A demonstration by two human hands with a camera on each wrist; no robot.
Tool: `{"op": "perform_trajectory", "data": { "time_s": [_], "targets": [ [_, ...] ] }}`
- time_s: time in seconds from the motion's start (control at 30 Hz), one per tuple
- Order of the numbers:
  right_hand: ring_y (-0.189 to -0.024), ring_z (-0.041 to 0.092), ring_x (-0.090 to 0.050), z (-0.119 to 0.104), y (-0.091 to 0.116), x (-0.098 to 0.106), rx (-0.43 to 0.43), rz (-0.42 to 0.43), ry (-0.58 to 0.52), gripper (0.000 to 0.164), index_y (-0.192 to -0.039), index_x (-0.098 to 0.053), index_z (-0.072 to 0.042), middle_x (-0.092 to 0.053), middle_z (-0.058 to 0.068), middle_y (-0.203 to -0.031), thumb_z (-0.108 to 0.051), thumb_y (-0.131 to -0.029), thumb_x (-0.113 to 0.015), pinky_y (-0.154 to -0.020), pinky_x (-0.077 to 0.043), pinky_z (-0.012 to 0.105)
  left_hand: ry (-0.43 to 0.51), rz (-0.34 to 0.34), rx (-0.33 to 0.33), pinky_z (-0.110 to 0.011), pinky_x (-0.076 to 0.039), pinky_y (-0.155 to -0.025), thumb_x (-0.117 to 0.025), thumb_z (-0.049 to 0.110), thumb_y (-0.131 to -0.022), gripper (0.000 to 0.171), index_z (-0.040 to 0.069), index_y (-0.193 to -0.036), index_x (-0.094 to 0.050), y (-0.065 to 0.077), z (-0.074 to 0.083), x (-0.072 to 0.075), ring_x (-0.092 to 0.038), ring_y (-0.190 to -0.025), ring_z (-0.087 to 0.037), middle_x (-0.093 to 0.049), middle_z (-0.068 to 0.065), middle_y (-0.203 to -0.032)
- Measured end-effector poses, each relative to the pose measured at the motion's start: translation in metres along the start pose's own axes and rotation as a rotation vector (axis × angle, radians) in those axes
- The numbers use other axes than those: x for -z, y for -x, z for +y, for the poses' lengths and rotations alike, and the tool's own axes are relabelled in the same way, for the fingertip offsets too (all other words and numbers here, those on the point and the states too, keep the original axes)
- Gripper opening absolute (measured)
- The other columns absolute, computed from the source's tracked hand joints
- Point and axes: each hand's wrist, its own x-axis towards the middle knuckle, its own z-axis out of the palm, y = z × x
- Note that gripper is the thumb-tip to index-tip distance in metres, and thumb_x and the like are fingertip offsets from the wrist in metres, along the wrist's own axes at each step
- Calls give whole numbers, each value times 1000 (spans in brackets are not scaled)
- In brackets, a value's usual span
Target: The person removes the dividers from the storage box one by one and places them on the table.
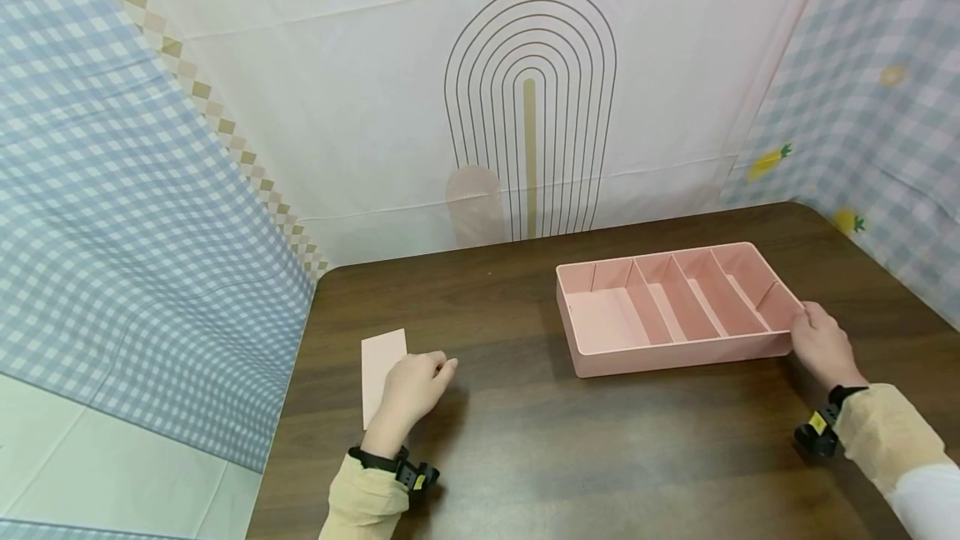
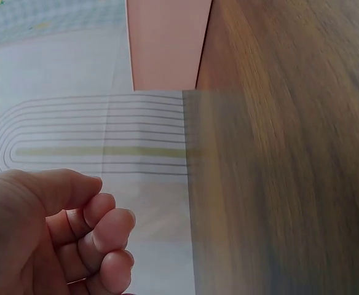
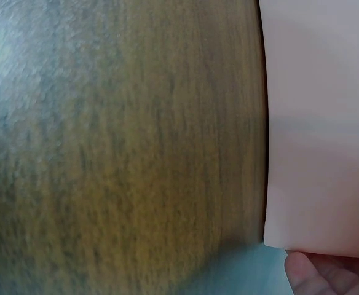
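Note:
A pink divided organizer box (image 1: 660, 349) lies on the table, with several compartments split by upright dividers. My right hand (image 1: 823, 346) grips the box's right end near its front corner. In the right wrist view, fingertips (image 3: 301, 270) show against the end of the box (image 3: 321, 147); the rest of that hand is mostly out of frame. At the left, a flat pink rectangular piece (image 1: 381, 361) lies on the table, partly hidden by my left hand (image 1: 416, 386). The left hand is loosely curled and holds nothing, as the left wrist view shows its fingers (image 2: 115, 230).
The dark wood table (image 1: 570, 448) ends at a white curtain (image 1: 360, 123) with an arch print behind. Blue checked cloth (image 1: 172, 215) hangs along the left side, and another checked cloth (image 1: 892, 132) along the right.

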Motion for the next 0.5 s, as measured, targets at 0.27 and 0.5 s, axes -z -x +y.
{"op": "perform_trajectory", "data": {
  "time_s": [0.27,0.5],
  "targets": [
    [-105,59,-32,1,0,0,2,4,-2,48,-123,-29,13,-32,43,-120,-23,-95,-15,-83,-29,66,21,-20,-17,-25,-27,-43,-50,27,-90,33,16,-60,-42,-3,7,0,-33,-45,-9,-31,7,-50],
    [-105,59,-32,1,-1,1,8,0,-7,49,-123,-29,14,-32,43,-120,-24,-95,-15,-82,-29,66,26,-23,-13,-25,-27,-43,-51,27,-90,33,17,-59,-43,-3,9,-1,-33,-44,-9,-32,7,-50]
  ]
}}
